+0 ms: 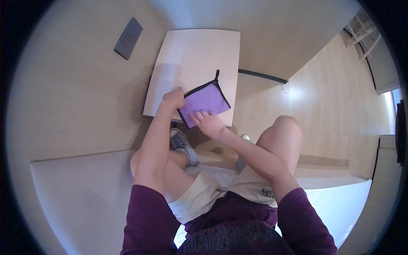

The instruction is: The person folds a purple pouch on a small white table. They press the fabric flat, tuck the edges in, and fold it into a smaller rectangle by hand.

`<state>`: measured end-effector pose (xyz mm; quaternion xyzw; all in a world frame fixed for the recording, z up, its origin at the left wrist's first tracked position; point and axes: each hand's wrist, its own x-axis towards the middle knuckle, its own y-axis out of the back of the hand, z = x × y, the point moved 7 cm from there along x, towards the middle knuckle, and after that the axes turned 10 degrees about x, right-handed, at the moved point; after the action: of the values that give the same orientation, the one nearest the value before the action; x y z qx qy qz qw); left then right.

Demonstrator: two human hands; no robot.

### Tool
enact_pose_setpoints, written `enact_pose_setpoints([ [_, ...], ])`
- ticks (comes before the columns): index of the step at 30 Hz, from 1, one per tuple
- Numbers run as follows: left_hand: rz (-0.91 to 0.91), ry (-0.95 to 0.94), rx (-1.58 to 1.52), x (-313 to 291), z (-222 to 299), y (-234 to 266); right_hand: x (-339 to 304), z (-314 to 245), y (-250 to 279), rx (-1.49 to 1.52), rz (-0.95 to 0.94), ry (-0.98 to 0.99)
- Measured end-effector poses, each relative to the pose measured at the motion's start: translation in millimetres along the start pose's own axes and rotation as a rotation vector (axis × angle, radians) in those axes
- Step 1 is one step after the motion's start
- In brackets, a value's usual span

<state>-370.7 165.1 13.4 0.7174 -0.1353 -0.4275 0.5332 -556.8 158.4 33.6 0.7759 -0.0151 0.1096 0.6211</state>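
A purple cloth [206,100] with black edging and a black hanging loop lies over the near part of a small pale table. At its left corner my left hand [174,98] is closed, the edge pinched in curled fingers; the fingertips are partly hidden. My right hand [209,124] rests on the near side of the cloth with its fingers apart, touching the purple surface. The loop points away from me, toward the far right of the tabletop.
The small table [202,51] stands against a wood-toned wall with a dark grey switch plate [128,38]. I sit on a white-covered seat [93,199], with grey sneakers [184,146] below the table. Pale wooden flooring [310,106] stretches to the right, toward a white rack [361,38].
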Motion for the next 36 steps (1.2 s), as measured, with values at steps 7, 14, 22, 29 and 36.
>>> enact_pose_setpoints([
  [7,-0.097,-0.191,-0.425,-21.4,15.2,32.4,-10.6,15.8,-2.3,0.093,0.008,-0.157],
  [14,-0.120,-0.284,-0.199,5.9,-6.9,-10.8,-15.8,6.4,2.1,-0.056,0.092,-0.137],
  [22,-0.549,-0.163,-0.640,-25.2,5.0,0.0,-22.4,21.2,5.6,0.131,0.175,-0.317],
  [29,-0.541,0.082,-0.772,-25.8,-11.5,10.3,-34.8,26.6,-1.3,0.819,0.419,-0.705],
  [36,-0.258,0.040,-0.846,22.8,17.6,14.3,-37.5,62.5,-57.9,1.581,0.463,-0.916],
])
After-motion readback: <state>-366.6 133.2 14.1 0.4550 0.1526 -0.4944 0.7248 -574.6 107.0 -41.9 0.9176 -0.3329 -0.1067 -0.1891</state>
